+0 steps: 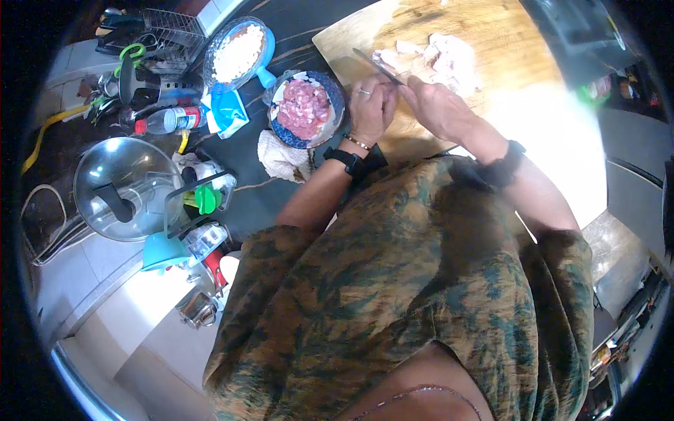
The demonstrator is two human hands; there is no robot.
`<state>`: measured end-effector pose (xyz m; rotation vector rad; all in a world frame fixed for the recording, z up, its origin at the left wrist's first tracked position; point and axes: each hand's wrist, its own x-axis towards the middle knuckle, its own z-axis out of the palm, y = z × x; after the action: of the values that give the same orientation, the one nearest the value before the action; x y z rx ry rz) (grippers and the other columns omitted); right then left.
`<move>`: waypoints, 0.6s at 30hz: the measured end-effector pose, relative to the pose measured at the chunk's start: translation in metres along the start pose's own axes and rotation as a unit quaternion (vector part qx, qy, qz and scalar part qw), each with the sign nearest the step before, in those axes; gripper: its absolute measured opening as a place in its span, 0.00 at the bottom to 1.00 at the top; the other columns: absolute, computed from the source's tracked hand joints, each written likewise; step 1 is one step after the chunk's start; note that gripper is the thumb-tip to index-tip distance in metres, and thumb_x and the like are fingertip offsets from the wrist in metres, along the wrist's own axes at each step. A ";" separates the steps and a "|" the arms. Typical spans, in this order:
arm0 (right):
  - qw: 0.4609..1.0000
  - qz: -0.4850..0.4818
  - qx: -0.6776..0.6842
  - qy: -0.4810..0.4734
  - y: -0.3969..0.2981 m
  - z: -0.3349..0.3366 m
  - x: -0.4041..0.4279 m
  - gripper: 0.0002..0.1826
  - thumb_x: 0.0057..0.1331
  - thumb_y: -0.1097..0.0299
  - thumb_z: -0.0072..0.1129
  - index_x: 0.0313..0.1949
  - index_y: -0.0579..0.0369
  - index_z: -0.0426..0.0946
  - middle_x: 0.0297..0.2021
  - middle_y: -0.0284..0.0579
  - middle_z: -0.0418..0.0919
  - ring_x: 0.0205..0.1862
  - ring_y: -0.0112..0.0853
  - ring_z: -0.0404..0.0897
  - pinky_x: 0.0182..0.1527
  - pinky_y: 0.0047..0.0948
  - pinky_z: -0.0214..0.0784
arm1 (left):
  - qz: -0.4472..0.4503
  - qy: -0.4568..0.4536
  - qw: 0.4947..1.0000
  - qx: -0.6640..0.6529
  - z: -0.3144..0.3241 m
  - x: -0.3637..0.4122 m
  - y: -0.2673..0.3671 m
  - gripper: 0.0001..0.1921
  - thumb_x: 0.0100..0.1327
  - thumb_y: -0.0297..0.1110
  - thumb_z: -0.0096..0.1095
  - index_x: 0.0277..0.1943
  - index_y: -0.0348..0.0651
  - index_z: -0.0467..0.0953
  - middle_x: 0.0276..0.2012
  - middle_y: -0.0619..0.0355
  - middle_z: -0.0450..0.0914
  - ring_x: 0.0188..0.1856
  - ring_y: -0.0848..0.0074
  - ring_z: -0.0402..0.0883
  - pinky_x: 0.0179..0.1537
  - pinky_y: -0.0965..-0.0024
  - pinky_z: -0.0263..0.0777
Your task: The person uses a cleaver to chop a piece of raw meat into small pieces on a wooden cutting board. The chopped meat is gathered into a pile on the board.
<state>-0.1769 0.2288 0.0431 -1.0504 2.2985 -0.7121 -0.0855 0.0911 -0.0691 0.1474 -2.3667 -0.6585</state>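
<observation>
My right hand (pixel 434 108) is closed around the handle of a knife (pixel 376 64), whose blade points up and left over a wooden cutting board (pixel 505 31). Close beside it, my left hand (pixel 371 105) has curled fingers near the blade at the board's left edge; whether it holds something is hidden. Pale raw meat pieces (pixel 453 60) lie on the board just beyond both hands. To the left of my left hand stands a blue-and-white bowl (pixel 338 100) with cut pink raw meat (pixel 303 110) in it.
Left of the bowl are a blue-handled dish (pixel 270 47) of white pieces, a blue-and-white packet (pixel 229 113) and a plastic bottle (pixel 163 121). A white cloth (pixel 281 155) lies below the bowl. A glass lid (pixel 126 184) and green-handled scissors (pixel 129 58) are farther left.
</observation>
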 end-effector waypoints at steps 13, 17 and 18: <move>0.999 0.026 -0.024 -0.012 0.001 0.012 0.012 0.18 0.77 0.56 0.41 0.46 0.59 0.72 0.32 0.66 0.80 0.38 0.60 0.80 0.42 0.53 0.73 | -0.010 -0.009 0.999 -0.044 -0.001 -0.001 0.000 0.07 0.57 0.26 0.66 0.37 0.37 0.78 0.42 0.52 0.80 0.43 0.57 0.77 0.46 0.59 0.72; 1.000 0.003 -0.022 -0.011 0.013 0.006 -0.002 0.19 0.77 0.55 0.40 0.47 0.58 0.73 0.34 0.66 0.81 0.40 0.60 0.81 0.45 0.51 0.73 | 0.007 -0.014 0.999 -0.041 -0.002 -0.002 0.001 0.06 0.60 0.26 0.64 0.40 0.39 0.77 0.44 0.51 0.79 0.45 0.57 0.76 0.50 0.58 0.69; 1.000 -0.010 -0.023 -0.004 0.016 0.003 -0.010 0.19 0.77 0.55 0.40 0.47 0.58 0.74 0.34 0.67 0.81 0.40 0.60 0.80 0.44 0.51 0.73 | 0.010 -0.005 0.999 -0.041 -0.002 -0.003 0.002 0.06 0.60 0.26 0.64 0.40 0.40 0.77 0.44 0.52 0.79 0.45 0.58 0.76 0.50 0.58 0.68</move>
<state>-0.1773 0.2451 0.0328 -1.0967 2.3111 -0.6651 -0.0819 0.0922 -0.0681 0.0840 -2.3433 -0.7464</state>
